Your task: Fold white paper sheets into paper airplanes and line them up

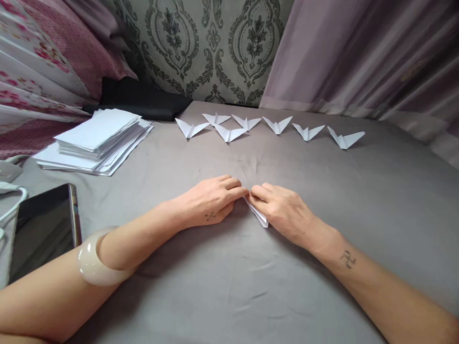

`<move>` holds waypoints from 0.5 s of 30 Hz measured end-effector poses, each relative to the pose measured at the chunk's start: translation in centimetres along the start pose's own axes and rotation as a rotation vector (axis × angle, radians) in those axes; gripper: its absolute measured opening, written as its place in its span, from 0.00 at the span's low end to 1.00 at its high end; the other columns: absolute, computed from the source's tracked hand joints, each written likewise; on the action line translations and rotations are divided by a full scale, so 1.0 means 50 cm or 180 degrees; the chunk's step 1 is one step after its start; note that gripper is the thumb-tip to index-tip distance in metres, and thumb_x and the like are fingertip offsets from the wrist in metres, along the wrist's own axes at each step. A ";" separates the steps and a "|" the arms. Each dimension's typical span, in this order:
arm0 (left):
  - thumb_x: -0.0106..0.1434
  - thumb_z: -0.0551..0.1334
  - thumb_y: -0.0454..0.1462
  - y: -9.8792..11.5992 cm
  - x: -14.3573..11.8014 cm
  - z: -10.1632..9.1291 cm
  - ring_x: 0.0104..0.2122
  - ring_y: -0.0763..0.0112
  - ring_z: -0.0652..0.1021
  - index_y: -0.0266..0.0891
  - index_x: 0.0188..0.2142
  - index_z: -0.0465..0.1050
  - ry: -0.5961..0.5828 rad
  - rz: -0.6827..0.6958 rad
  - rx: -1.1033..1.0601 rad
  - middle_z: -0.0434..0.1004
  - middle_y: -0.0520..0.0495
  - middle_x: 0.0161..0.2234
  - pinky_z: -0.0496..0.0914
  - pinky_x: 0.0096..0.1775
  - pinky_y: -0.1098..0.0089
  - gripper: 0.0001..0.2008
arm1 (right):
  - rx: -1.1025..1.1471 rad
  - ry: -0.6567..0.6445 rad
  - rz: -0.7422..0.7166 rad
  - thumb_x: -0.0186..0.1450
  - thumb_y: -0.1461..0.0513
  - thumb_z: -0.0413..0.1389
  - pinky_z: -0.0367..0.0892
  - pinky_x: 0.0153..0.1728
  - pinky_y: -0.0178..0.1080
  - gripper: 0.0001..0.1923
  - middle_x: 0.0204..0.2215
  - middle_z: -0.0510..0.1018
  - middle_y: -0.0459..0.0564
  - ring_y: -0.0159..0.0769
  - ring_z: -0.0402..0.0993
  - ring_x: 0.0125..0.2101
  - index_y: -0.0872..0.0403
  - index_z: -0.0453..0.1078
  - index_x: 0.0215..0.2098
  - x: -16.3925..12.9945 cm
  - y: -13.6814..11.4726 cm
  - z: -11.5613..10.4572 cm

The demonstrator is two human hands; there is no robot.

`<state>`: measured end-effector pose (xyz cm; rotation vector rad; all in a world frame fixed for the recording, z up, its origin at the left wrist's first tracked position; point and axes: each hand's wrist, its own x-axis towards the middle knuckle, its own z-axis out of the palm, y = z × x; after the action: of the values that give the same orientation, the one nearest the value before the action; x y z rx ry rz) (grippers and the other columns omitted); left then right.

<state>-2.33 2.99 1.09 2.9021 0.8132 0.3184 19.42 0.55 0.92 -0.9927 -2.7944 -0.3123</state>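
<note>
A small folded piece of white paper (258, 215) lies on the grey cloth surface (251, 291) in the middle. My left hand (211, 200) and my right hand (281, 210) meet over it, fingertips pinching and pressing its upper end. Most of the paper is hidden under my right hand. A pale bangle (93, 260) sits on my left forearm. Beyond my hands, several finished white folded paper shapes (277, 124) with spread wings lie in a row along the far side.
A stack of white paper sheets (96, 141) rests at the far left. A dark phone (43, 229) lies near my left arm, with a white cable (14, 203) beside it. Black cloth (143, 100), patterned wall and curtains (358, 57) close off the back.
</note>
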 end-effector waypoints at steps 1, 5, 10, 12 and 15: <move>0.66 0.48 0.29 0.000 0.000 -0.001 0.39 0.65 0.73 0.36 0.50 0.69 -0.0030 0.0039 0.0064 0.73 0.41 0.43 0.69 0.42 0.67 0.17 | 0.0031 -0.0048 0.0036 0.68 0.71 0.44 0.53 0.27 0.38 0.15 0.31 0.71 0.49 0.34 0.60 0.29 0.55 0.72 0.39 -0.002 0.001 -0.001; 0.65 0.48 0.29 0.001 -0.001 -0.002 0.39 0.64 0.73 0.34 0.49 0.71 -0.0093 0.0114 0.0274 0.71 0.39 0.44 0.70 0.41 0.66 0.17 | 0.0212 -0.0260 0.0196 0.69 0.70 0.43 0.54 0.28 0.36 0.16 0.35 0.71 0.49 0.33 0.60 0.31 0.52 0.70 0.44 -0.011 0.005 -0.010; 0.65 0.48 0.29 0.002 -0.001 -0.004 0.40 0.63 0.73 0.34 0.53 0.69 -0.0145 0.0112 0.0341 0.71 0.39 0.44 0.70 0.41 0.65 0.20 | 0.0426 -0.0425 0.0399 0.68 0.68 0.45 0.53 0.29 0.36 0.14 0.37 0.70 0.49 0.33 0.60 0.31 0.51 0.69 0.45 -0.023 0.001 -0.019; 0.65 0.48 0.29 0.003 -0.001 -0.006 0.40 0.63 0.73 0.35 0.53 0.69 -0.0171 0.0105 0.0322 0.71 0.39 0.44 0.70 0.41 0.66 0.20 | 0.0543 -0.0432 0.0507 0.69 0.66 0.46 0.52 0.28 0.35 0.12 0.36 0.69 0.48 0.32 0.59 0.30 0.50 0.69 0.43 -0.030 -0.002 -0.023; 0.64 0.48 0.28 0.005 -0.003 -0.008 0.41 0.64 0.73 0.34 0.52 0.69 -0.0190 0.0106 0.0275 0.71 0.39 0.44 0.70 0.41 0.67 0.20 | 0.0628 -0.0498 0.0631 0.69 0.66 0.45 0.52 0.28 0.35 0.11 0.35 0.69 0.47 0.32 0.60 0.29 0.50 0.69 0.42 -0.043 -0.008 -0.029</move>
<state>-2.43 2.73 1.52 2.9920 0.7892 0.2034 20.93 -1.39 1.81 -1.2800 -2.7606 0.0684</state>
